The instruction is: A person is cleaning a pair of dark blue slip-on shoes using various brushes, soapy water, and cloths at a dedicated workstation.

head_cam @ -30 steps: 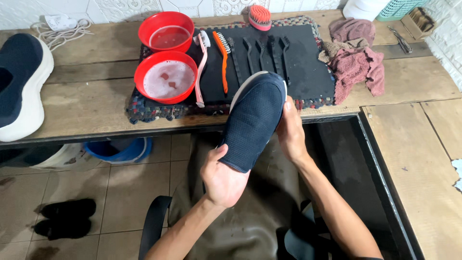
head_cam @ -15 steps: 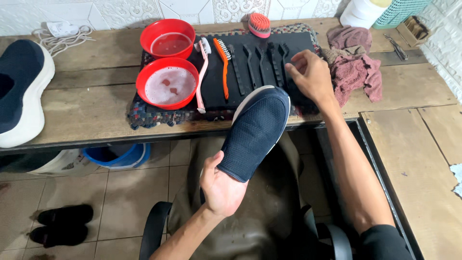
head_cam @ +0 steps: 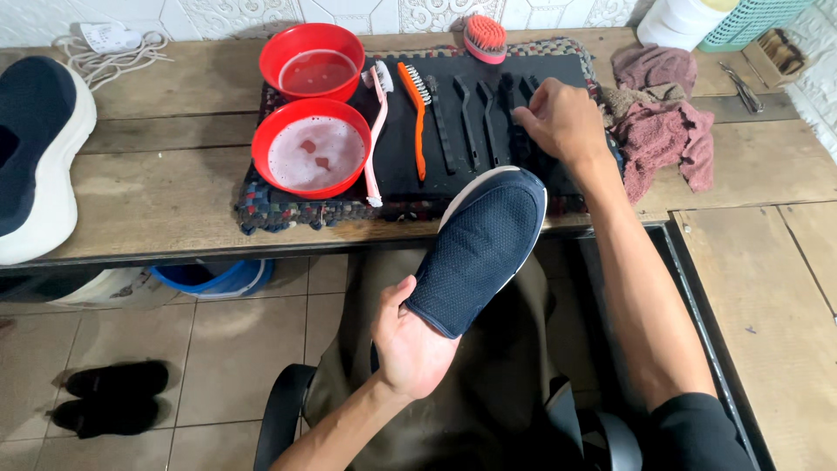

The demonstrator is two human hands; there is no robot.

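I have my left hand (head_cam: 410, 344) clamped on the heel of the navy mesh shoe (head_cam: 479, 253), holding it just below the front edge of the black mat (head_cam: 392, 166) on the table (head_cam: 166, 187). My right hand (head_cam: 562, 122) rests on the black brushes (head_cam: 510, 113) at the mat's right end, fingers curled onto one, though I cannot tell if they grip it. By my reckoning scrubbing hasn't begun: the shoe looks dry, and the soapy red bowl (head_cam: 309, 148) at the mat's left end stands untouched.

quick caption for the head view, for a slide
Left hand holds a navy mesh shoe by its heel while the right hand touches black brushes on a dark mat.
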